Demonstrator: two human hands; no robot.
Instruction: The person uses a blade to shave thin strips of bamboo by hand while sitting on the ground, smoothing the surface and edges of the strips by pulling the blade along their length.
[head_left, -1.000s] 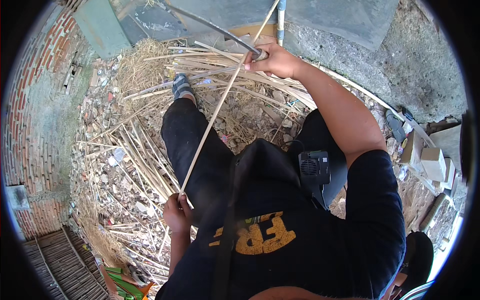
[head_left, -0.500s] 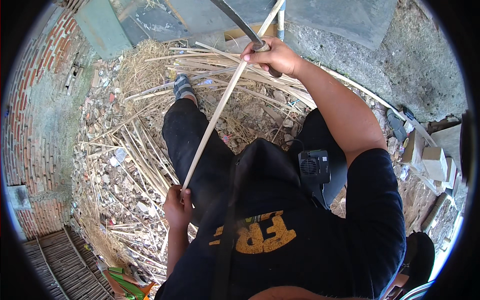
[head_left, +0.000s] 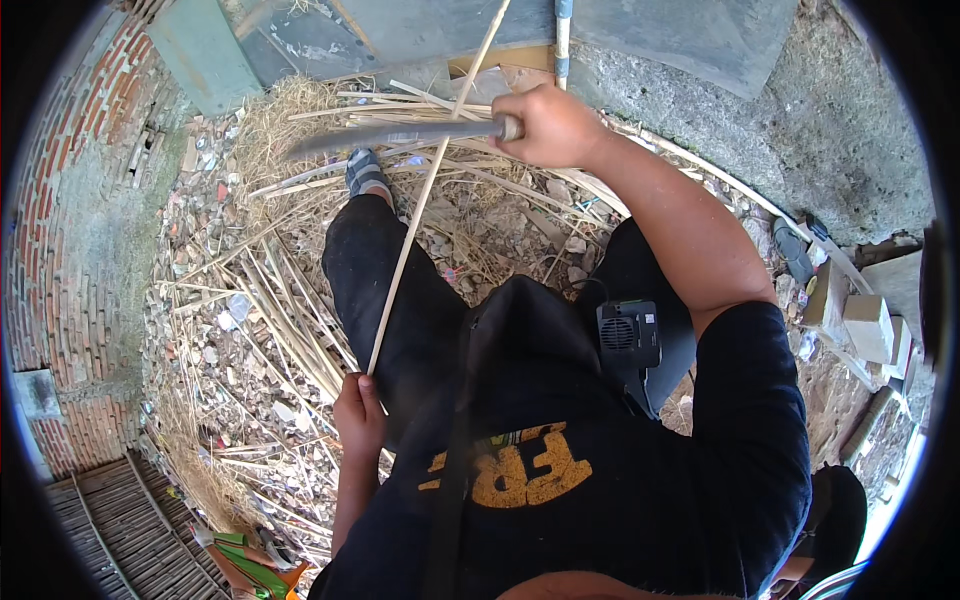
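The left hand [head_left: 360, 412] grips the lower end of a long, pale wood strip [head_left: 410, 235], thumb pressed along it and fingers curled beneath. The strip slants up and to the right from there, passing in front of the left thigh of the dark trousers [head_left: 365, 270] and running out at the top edge before a grey panel [head_left: 480, 25]. The right hand [head_left: 550, 125] is clenched around the handle of a long knife [head_left: 400, 135], whose blade points left and crosses the strip on its upper part; whether the two touch there, I cannot tell. Beyond the blade, more loose strips [head_left: 400, 108] lie in a heap near some dry straw [head_left: 265, 150], and a second bundle [head_left: 290, 320] lies on the rubble [head_left: 225, 375] to the left of the leg. The left foot wears a grey striped shoe [head_left: 362, 170], just beside the heap. A small black box [head_left: 628, 335] sits at the lap on the right side, with pale blocks [head_left: 868, 328] and a dark slipper [head_left: 792, 252] farther out by the concrete wall [head_left: 850, 150]
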